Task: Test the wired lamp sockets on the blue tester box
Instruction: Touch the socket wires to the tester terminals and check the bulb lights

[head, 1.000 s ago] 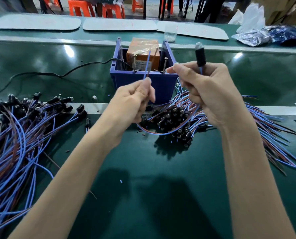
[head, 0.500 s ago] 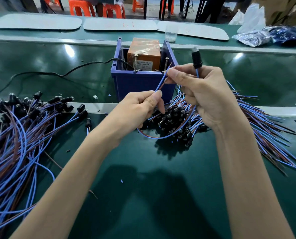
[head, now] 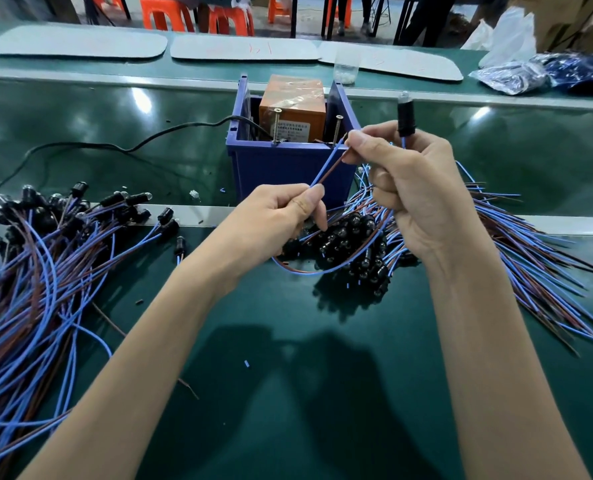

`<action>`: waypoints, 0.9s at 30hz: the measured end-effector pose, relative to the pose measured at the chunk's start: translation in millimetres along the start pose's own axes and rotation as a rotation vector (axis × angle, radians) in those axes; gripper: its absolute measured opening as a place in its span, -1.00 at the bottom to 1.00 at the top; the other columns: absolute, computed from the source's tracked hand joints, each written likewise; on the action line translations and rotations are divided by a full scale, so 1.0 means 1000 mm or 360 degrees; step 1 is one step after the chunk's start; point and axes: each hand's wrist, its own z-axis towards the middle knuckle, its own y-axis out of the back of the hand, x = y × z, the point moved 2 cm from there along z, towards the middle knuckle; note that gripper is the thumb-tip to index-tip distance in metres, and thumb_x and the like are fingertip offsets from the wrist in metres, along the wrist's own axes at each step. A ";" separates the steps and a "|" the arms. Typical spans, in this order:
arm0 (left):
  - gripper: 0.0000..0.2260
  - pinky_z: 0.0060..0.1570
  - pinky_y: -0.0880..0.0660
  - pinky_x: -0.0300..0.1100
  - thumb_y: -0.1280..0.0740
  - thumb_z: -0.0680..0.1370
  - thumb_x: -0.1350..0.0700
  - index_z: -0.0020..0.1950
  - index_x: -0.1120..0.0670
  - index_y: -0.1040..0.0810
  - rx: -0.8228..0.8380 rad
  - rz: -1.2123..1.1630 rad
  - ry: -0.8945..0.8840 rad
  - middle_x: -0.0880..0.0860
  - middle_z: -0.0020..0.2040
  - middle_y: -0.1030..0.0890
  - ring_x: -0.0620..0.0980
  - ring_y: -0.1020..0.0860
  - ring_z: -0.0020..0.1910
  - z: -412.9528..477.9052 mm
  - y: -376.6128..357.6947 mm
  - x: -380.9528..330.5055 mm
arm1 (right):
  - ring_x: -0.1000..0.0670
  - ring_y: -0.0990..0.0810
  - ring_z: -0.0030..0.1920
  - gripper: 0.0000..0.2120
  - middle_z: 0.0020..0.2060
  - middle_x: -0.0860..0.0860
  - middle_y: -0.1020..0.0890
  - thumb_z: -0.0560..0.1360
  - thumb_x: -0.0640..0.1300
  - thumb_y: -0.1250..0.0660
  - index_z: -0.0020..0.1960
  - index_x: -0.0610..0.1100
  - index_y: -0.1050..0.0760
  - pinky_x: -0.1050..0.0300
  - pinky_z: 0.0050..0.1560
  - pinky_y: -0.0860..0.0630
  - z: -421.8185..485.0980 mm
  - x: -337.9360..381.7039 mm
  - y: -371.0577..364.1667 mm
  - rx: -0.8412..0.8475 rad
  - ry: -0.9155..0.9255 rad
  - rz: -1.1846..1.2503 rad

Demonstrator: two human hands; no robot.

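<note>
The blue tester box (head: 288,171) stands mid-table with an orange block inside and two upright screws (head: 276,124) on its front rim. My right hand (head: 409,188) holds a black lamp socket (head: 406,114) upright, bulb on top, and its thumb and forefinger pinch the free ends of that socket's blue and brown wires (head: 329,164) by the right screw. My left hand (head: 277,216) pinches the same wire pair lower down, in front of the box. The wires loop below both hands.
A pile of wired sockets (head: 46,244) spreads over the left of the green table. Another pile (head: 361,251) lies under my hands, its wires fanning right. A black power cord (head: 122,145) runs left from the box. Plastic bags (head: 544,74) sit far right.
My left hand has slid down the wire pair toward me. My right hand has taken the wire ends between thumb and forefinger and lowered the socket slightly.
</note>
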 end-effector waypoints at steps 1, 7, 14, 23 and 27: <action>-0.63 -0.53 -0.10 -0.30 -0.15 0.65 -0.01 -0.31 0.04 -0.52 -0.0012 -0.0024 -0.0001 -0.09 -0.48 -0.19 -0.12 -0.13 -0.50 0.000 0.000 -0.001 | 0.17 -0.19 -0.57 -0.91 -0.39 0.00 -0.64 0.49 -0.24 -0.39 -0.18 -0.15 -0.55 0.37 -0.62 -0.12 0.000 0.000 0.000 -0.0001 -0.0010 -0.0014; -0.66 -0.62 -0.12 -0.39 -0.07 0.68 0.01 -0.24 0.08 -0.42 -0.0121 -0.0352 0.0018 -0.15 -0.54 -0.22 -0.21 -0.14 -0.61 -0.001 -0.006 -0.007 | 0.18 -0.17 -0.58 -0.89 -0.34 0.02 -0.63 0.47 -0.17 -0.42 -0.06 -0.21 -0.61 0.39 -0.60 -0.11 -0.002 -0.002 -0.002 0.0148 -0.0082 -0.0174; -0.70 -0.63 -0.11 -0.38 -0.06 0.69 0.07 -0.22 0.07 -0.33 -0.0267 -0.0600 0.0008 -0.17 -0.57 -0.21 -0.22 -0.14 -0.62 -0.002 -0.019 -0.009 | 0.16 -0.16 -0.53 -0.94 -0.50 0.05 -0.40 0.47 -0.20 -0.41 -0.16 -0.13 -0.66 0.39 -0.57 -0.11 -0.007 -0.009 -0.014 0.0329 -0.0101 -0.0262; -0.71 -0.56 -0.16 -0.33 -0.10 0.68 0.07 -0.23 0.05 -0.36 -0.0571 -0.0553 -0.0037 -0.17 -0.57 -0.26 -0.20 -0.18 -0.58 0.000 -0.022 -0.004 | 0.20 -0.33 -0.57 -0.97 -0.45 0.02 -0.55 0.45 -0.24 -0.43 -0.16 -0.16 -0.64 0.40 -0.54 -0.19 -0.006 -0.014 -0.019 0.0239 -0.0126 -0.0199; -0.74 -0.56 -0.18 -0.36 -0.13 0.67 0.08 -0.19 0.09 -0.41 -0.0593 -0.0626 -0.0072 -0.15 -0.56 -0.32 -0.19 -0.21 -0.58 0.002 -0.021 -0.001 | 0.20 -0.26 -0.57 -0.86 -0.49 0.08 -0.53 0.48 -0.25 -0.41 -0.25 -0.11 -0.60 0.37 -0.54 -0.15 -0.005 -0.013 -0.021 0.0203 -0.0113 -0.0231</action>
